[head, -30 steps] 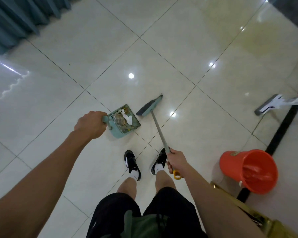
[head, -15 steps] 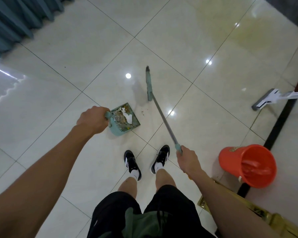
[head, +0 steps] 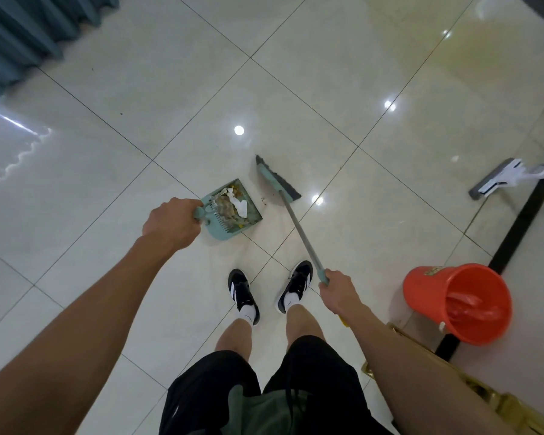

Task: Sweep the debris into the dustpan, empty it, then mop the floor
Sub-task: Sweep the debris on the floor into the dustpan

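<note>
Still on the sweeping step, judging by the scene. Left hand (head: 170, 224) curled tight round the handle of the dustpan (head: 233, 211), held low near the middle of the tiled floor (head: 107, 171), already loaded with paper scraps and debris (head: 231, 204). Just right of the pan's open lip, a few crumbs (head: 263, 200) left on the tile, and beside them the broom (head: 277, 180) head. Right hand (head: 338, 291) wrapped round the broom's upper shaft. Next, probably: a short stroke leftward to draw the crumbs over the lip, pan kept flat. Further right, an orange bucket (head: 459, 302) near the floor's right edge, mop (head: 496, 180) lying beyond it.
</note>
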`<state>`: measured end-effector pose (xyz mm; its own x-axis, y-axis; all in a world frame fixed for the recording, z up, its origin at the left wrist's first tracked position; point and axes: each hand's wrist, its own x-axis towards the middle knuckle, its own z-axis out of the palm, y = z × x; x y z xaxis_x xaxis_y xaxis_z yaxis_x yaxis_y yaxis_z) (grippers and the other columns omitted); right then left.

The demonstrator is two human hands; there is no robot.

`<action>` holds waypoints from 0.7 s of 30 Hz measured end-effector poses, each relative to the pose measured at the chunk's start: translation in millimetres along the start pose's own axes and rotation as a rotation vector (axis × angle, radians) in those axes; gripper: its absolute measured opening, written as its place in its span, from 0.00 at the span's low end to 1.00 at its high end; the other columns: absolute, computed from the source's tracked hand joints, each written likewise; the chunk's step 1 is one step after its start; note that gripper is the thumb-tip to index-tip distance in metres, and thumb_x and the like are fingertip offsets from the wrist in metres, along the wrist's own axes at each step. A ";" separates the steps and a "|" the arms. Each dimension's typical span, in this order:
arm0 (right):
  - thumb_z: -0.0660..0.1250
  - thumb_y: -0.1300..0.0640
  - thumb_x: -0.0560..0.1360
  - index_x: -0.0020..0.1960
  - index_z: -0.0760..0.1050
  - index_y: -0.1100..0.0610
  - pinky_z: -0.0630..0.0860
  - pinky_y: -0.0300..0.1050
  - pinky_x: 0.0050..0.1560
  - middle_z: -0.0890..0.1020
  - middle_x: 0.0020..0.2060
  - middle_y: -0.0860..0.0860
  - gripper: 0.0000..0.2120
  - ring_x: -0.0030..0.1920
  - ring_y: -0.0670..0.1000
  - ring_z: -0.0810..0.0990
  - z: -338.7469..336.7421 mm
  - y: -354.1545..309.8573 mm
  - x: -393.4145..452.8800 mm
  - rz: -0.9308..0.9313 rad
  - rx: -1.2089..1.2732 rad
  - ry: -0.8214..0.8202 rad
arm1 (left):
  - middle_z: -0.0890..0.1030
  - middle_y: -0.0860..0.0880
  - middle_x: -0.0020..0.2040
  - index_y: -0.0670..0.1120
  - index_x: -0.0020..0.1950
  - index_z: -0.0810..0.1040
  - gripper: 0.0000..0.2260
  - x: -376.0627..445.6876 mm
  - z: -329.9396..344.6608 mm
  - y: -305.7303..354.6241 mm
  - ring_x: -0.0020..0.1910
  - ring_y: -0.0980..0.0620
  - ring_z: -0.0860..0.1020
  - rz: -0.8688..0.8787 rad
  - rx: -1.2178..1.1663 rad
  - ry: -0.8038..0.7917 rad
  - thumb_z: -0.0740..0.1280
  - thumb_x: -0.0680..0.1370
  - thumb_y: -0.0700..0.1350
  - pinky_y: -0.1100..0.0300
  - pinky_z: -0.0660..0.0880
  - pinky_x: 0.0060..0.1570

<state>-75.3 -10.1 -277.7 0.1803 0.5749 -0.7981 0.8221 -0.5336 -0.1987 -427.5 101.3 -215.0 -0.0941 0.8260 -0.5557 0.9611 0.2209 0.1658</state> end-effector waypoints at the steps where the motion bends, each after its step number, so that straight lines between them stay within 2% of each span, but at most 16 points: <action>1: 0.59 0.60 0.82 0.69 0.72 0.60 0.79 0.48 0.42 0.78 0.51 0.55 0.16 0.46 0.56 0.80 1.3 -0.1 -1.4 0.007 0.021 -0.012 | 0.78 0.50 0.40 0.57 0.49 0.78 0.07 0.7 0.7 1.2 0.40 0.43 0.79 0.000 0.005 0.001 0.66 0.78 0.44 0.55 0.73 0.38; 5: 0.59 0.60 0.82 0.69 0.72 0.59 0.76 0.44 0.28 0.78 0.46 0.55 0.17 0.33 0.53 0.76 -1.3 -5.9 -4.2 0.044 0.107 -0.065 | 0.78 0.48 0.42 0.56 0.51 0.79 0.07 3.2 0.7 10.4 0.41 0.43 0.79 0.017 0.021 -0.002 0.65 0.78 0.44 0.54 0.74 0.38; 7: 0.59 0.61 0.82 0.71 0.72 0.58 0.73 0.41 0.25 0.79 0.44 0.55 0.18 0.31 0.52 0.74 -6.0 -10.2 -6.5 0.054 0.148 -0.089 | 0.79 0.48 0.42 0.55 0.51 0.79 0.06 4.9 -2.6 11.2 0.41 0.43 0.79 0.028 0.041 0.007 0.65 0.78 0.44 0.55 0.74 0.38; 10: 0.60 0.62 0.81 0.70 0.73 0.59 0.69 0.39 0.22 0.76 0.37 0.55 0.18 0.28 0.52 0.71 -9.9 -16.4 -9.5 0.058 0.220 -0.127 | 0.78 0.49 0.40 0.54 0.52 0.80 0.08 4.9 -4.6 8.7 0.39 0.44 0.79 0.036 0.071 0.017 0.65 0.78 0.43 0.56 0.73 0.36; 17: 0.65 0.60 0.80 0.55 0.81 0.62 0.65 0.39 0.24 0.73 0.30 0.56 0.09 0.25 0.50 0.67 -20.3 -27.2 -16.4 0.153 0.462 -0.192 | 0.80 0.47 0.44 0.51 0.56 0.80 0.09 1.8 0.9 20.9 0.42 0.43 0.80 0.094 0.111 0.013 0.63 0.79 0.44 0.54 0.77 0.39; 21: 0.64 0.63 0.80 0.50 0.81 0.54 0.65 0.39 0.24 0.73 0.31 0.56 0.08 0.25 0.49 0.67 -35.2 -28.0 -28.0 0.176 0.556 -0.183 | 0.80 0.47 0.45 0.51 0.57 0.80 0.09 2.8 -5.1 13.2 0.42 0.43 0.80 0.082 0.088 0.019 0.64 0.78 0.44 0.54 0.76 0.40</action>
<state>-84.4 10.7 -229.8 0.1518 0.3592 -0.9208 0.3741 -0.8832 -0.2829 -416.4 109.2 -210.2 -0.0180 0.8492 -0.5278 0.9847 0.1066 0.1379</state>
